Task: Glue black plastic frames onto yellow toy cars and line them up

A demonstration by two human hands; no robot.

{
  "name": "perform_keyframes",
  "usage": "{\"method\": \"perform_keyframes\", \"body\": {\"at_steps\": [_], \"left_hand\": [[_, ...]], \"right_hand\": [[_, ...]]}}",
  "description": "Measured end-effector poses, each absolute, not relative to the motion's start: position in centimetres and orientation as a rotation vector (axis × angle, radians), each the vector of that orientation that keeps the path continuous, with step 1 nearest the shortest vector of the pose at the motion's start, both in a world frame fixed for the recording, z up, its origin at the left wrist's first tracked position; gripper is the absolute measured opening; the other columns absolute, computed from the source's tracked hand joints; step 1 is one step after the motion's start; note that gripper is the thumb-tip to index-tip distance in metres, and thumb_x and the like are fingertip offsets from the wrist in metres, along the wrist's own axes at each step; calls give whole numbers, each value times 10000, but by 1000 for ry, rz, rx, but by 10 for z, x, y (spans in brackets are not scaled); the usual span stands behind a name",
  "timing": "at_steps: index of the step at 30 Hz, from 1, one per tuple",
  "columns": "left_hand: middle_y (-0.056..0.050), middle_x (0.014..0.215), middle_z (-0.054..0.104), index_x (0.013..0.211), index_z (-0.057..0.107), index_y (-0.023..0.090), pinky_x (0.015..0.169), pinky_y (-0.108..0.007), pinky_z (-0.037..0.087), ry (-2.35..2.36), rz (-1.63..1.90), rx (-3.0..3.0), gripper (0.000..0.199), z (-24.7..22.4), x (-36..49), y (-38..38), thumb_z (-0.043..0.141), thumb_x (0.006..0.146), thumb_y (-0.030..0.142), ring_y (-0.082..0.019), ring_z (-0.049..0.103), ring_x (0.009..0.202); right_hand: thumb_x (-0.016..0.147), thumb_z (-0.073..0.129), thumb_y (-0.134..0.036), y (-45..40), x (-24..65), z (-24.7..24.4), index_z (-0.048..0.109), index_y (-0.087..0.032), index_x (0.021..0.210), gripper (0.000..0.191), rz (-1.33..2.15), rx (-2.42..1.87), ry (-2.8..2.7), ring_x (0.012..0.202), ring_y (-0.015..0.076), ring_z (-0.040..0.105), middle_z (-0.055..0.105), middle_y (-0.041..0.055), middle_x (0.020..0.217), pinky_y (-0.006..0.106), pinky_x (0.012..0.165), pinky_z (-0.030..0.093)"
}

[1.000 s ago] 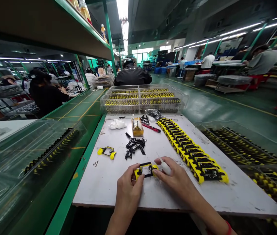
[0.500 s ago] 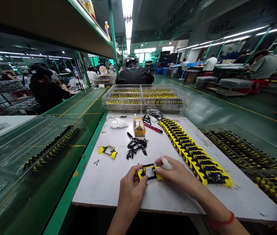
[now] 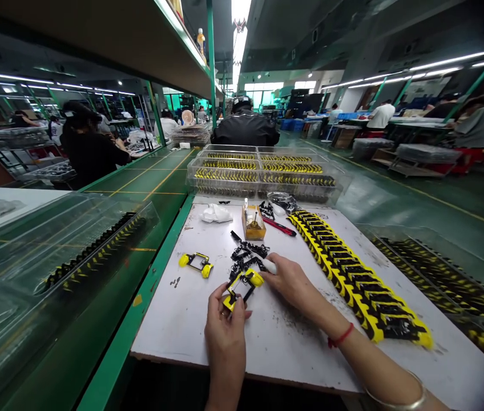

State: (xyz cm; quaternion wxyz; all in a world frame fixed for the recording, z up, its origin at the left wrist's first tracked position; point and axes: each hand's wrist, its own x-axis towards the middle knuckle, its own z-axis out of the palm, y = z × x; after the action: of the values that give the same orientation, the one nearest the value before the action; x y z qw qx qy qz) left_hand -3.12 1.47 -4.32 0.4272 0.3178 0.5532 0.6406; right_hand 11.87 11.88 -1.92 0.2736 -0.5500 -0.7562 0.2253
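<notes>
The left hand point(image 3: 226, 335) pinches a yellow-and-black frame point(image 3: 242, 288) between thumb and fingers, holding it tilted just above the white tabletop point(image 3: 173, 325). The right hand point(image 3: 293, 283) is curled around a small white object point(image 3: 270, 266), just beside the frame's upper yellow end; I cannot tell if they touch. A heap of black plastic parts point(image 3: 246, 256) lies directly ahead of the hands, almost against the frame. A second yellow frame point(image 3: 194, 264) sits left of the left hand. Long rows of yellow-and-black pieces point(image 3: 355, 288) stretch along the right of the right hand. Farther ahead are a small box point(image 3: 253, 224), a red cutter point(image 3: 279, 226), a crumpled white bag point(image 3: 216, 213) and a clear tray point(image 3: 263, 174).
</notes>
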Motion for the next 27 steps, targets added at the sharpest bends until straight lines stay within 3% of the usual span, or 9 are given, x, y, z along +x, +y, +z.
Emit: {"method": "perform_keyframes", "body": {"at_steps": [3, 9, 11, 13, 15, 21, 27], "left_hand": [[-102, 1033, 602, 1223, 419, 156, 758, -312, 587, 1348, 1673, 756, 543, -44, -29, 14, 637, 809, 431, -180, 681, 815], [-59, 1025, 569, 1340, 332, 237, 771, -313, 586, 1316, 1794, 759, 586, -39, -26, 13, 614, 839, 354, -156, 666, 815], [-58, 1048, 561, 1274, 455, 246, 788, -310, 581, 1367, 1776, 883, 453, -42, -27, 12, 590, 856, 355, -160, 654, 860], [-62, 1052, 555, 1088, 610, 225, 805, -296, 569, 1432, 1730, 1084, 247, -45, -28, 11, 546, 883, 346, -166, 633, 914], [-65, 1025, 554, 970, 669, 217, 789, -279, 557, 1516, 1675, 1283, 197, -47, -28, 9, 511, 901, 313, -167, 615, 918], [-77, 1044, 551, 1113, 631, 225, 833, -311, 511, 1616, 1532, 1672, 259, -43, -15, 5, 549, 868, 204, -174, 595, 919], [-88, 1084, 554, 1142, 597, 197, 873, -303, 499, 1541, 1437, 1797, 252, -37, -11, 1, 508, 909, 230, -173, 587, 994]], "right_hand": [[779, 546, -300, 124, 116, -25, 591, -186, 938, 201, 595, -1465, -2054, 837, 224, 580, 645, 52, 856, 297, 723, 388], [786, 530, -353, 118, 133, -24, 610, -207, 895, 198, 747, -1497, -2015, 677, 184, 555, 621, 10, 731, 273, 609, 385], [792, 522, -377, 113, 138, -22, 606, -206, 960, 253, 917, -1461, -1941, 586, 156, 514, 566, -24, 645, 254, 540, 371], [788, 538, -405, 105, 141, -19, 593, -195, 1009, 309, 1111, -1410, -1807, 516, 135, 464, 499, -51, 581, 242, 491, 352], [780, 567, -421, 94, 141, -15, 590, -190, 1021, 334, 1194, -1362, -1705, 511, 128, 457, 494, -55, 588, 241, 487, 357], [826, 544, -376, 53, 129, -4, 616, -219, 983, 233, 902, -1274, -1839, 751, 179, 601, 653, 0, 809, 290, 695, 458], [861, 509, -327, 40, 127, 6, 641, -193, 1008, 238, 742, -1129, -1967, 928, 197, 625, 684, 50, 1004, 315, 842, 463]]}}
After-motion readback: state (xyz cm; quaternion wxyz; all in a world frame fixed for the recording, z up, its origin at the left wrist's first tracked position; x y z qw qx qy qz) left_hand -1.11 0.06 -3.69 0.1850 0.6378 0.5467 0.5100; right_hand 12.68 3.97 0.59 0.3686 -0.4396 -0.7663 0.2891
